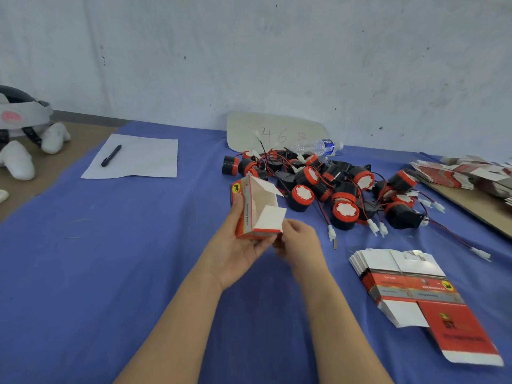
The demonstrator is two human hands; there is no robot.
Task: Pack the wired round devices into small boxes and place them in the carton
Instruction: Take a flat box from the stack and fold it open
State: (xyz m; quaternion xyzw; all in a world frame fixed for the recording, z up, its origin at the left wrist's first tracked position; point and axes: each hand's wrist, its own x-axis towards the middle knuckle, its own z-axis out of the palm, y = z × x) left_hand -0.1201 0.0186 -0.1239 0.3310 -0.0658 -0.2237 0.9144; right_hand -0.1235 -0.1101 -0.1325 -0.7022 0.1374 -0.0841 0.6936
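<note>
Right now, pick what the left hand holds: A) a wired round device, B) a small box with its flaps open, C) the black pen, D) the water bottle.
B: the left hand grips a small red-and-white box with its flaps open, while the wired round devices lie piled on the cloth behind.

A black marker pen lies on a white paper sheet on the blue tablecloth, a clear plastic water bottle farther right
</note>
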